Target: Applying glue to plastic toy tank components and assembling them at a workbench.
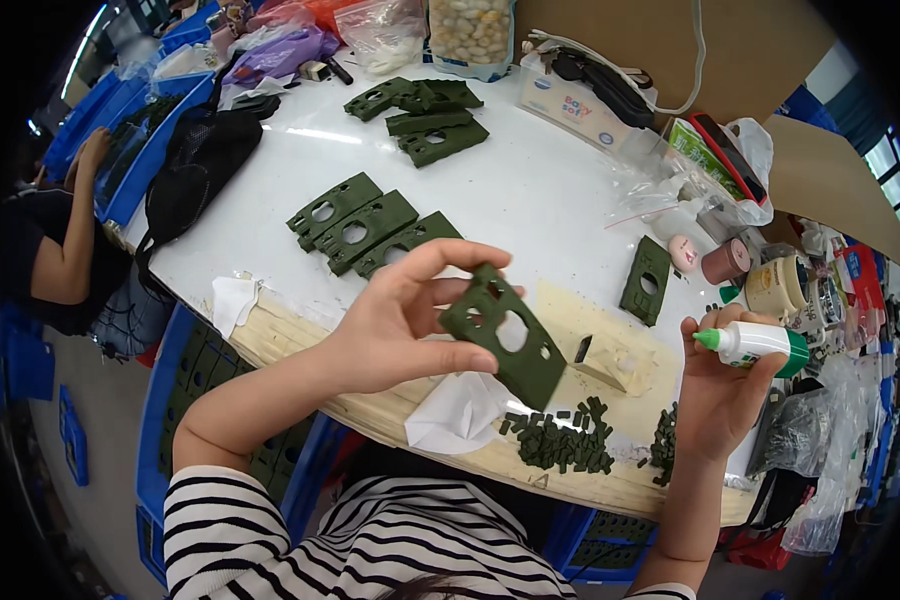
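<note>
My left hand pinches a dark green plastic plate by its edges, tilted above the table. The plate has a large round hole and smaller openings. In my right hand lies a white glue bottle with a green tip and green base, its tip pointing left toward the plate. Beneath the plate are a cream-coloured block and a pile of small dark green pieces. A second pile sits near my right wrist. Another green plate lies beyond the bottle.
Several green plates lie in a row at centre left, with more plates farther back. A black bag hangs over the left edge, near a seated person. Jars, a tissue pack and plastic bags crowd the right side.
</note>
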Motion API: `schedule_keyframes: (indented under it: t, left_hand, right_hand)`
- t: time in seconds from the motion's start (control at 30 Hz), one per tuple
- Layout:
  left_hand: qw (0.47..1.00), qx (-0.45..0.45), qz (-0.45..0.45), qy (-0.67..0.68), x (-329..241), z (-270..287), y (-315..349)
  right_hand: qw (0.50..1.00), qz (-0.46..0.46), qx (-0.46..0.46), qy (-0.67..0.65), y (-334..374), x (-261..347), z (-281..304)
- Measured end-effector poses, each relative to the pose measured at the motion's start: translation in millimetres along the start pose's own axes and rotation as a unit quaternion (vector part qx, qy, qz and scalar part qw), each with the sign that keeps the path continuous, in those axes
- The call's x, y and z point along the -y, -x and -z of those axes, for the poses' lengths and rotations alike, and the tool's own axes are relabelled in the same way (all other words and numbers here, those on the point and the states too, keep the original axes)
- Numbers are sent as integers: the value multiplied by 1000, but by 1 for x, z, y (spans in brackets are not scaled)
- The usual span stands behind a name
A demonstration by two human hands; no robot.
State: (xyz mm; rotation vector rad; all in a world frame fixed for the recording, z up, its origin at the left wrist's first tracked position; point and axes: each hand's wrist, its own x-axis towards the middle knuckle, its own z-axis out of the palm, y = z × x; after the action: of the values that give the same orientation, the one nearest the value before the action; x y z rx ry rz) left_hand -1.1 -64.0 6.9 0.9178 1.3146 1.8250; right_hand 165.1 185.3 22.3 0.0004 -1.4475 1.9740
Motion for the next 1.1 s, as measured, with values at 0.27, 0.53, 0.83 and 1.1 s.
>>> schedule_keyframes:
  t: [0.27,0.53,0.83,1.1]
  left_hand:
    - [870,-182,-128,-439,33,6,38]
    - [723,-195,-111,-653,26,3,37]
    - [707,-214,-114,-664,31,2,38]
    - [664,-255,-133,-690,28,0,28]
  right_hand:
    - [1000,9,11,2,1,-5,-6]
    - [998,14,47,39,1,-5,-5]
    - [999,4,32,26,2,-6,-1]
    - [999,3,20,32,3,-5,2]
